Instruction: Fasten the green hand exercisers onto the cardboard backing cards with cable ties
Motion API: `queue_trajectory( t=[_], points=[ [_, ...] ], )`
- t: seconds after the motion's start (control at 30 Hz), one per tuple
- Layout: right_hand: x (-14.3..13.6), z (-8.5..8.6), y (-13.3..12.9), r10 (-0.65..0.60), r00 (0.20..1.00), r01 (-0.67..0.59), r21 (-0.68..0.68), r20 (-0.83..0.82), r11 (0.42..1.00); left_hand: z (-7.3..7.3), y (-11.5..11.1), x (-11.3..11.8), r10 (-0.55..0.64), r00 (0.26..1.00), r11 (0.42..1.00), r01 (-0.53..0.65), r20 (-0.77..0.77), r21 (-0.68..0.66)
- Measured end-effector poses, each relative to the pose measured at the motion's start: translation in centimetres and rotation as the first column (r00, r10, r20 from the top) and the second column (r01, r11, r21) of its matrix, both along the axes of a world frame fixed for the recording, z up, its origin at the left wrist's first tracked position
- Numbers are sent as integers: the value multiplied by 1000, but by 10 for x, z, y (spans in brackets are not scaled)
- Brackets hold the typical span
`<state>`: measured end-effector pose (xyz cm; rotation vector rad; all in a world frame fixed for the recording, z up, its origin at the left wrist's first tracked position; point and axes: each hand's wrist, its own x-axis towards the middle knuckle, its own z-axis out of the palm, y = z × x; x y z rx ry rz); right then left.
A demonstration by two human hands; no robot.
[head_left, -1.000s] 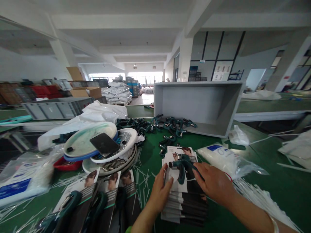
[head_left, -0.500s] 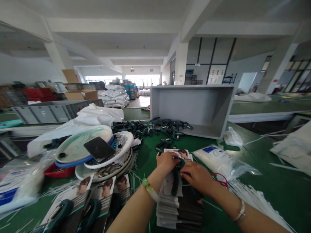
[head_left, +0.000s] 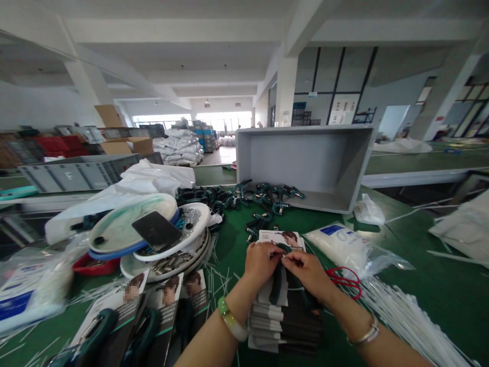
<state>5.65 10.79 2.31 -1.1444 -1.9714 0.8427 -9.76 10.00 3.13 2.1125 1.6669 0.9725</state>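
Joining the right hand (head_left: 307, 271), the left hand (head_left: 260, 261) now touches the tool (head_left: 276, 289).

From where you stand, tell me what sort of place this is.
Probably a factory or workshop hall: a heap of dark-green tools and a stack of printed cards share one work surface, with piled white sacks in the background.

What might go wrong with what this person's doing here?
The stacked cards might shift if the left hand or right hand presses unevenly on the dark green tool. The phone, tilted across dishes, could slip. The red-handled scissors beside the right forearm might get knocked.
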Motion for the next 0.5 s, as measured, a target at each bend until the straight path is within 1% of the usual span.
queue_trajectory(
  t=[0.07,0.23,0.4,0.5],
  points=[
    [-1,2,-1,-15,1000,15,-33,-7,999,-1,0,0,0,1000,1000,0,6,15],
    [-1,4,-2,-1,999,-2,-70,-44,998,0,0,0,0,1000,1000,0,12,1],
    [2,3,-4,12,999,-14,-24,-48,1000,2,-1,1,43,999,999,-43,-3,-4],
    [2,2,-3,7,999,-8,-19,-53,1000,5,-3,3,39,999,999,-39,-32,1]
  ],
)
